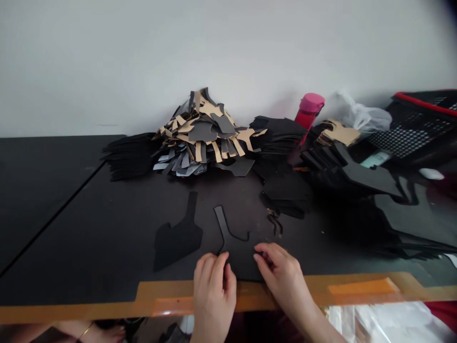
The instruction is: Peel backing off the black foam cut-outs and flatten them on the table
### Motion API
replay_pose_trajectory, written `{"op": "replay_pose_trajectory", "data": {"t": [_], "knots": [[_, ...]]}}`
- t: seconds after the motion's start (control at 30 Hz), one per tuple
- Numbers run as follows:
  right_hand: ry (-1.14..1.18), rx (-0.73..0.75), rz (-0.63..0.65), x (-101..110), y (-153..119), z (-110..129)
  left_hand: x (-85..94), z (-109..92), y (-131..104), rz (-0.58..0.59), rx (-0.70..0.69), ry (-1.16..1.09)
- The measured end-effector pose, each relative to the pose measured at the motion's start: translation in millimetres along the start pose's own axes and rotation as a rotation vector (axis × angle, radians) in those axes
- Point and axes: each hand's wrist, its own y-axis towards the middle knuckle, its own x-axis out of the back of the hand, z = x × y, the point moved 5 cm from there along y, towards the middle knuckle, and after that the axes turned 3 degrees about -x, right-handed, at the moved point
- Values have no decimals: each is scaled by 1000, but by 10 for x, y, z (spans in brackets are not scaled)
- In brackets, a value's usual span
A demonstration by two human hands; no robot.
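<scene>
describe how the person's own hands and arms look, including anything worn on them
The left hand and right hand are both ungloved, with slim fingers and no ring, watch or bracelet visible. The right forearm is bare as far as it shows, with no sleeve in the frame. The left arm is cut off by the bottom edge, around the wrist. No markings can be made out.

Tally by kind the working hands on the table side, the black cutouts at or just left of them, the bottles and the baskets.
Hands: 2, left hand and right hand
Black cutouts: 2, front cutout and side cutout
Bottles: 1, pink bottle
Baskets: 1, black basket
Total: 6
</scene>
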Motion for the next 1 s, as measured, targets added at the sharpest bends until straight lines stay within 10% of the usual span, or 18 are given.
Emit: {"op": "replay_pose_trajectory", "data": {"t": [1.0], "knots": [[-15, -21, 36, -24, 25, 19, -5, 18, 13, -32, -99, 9]]}}
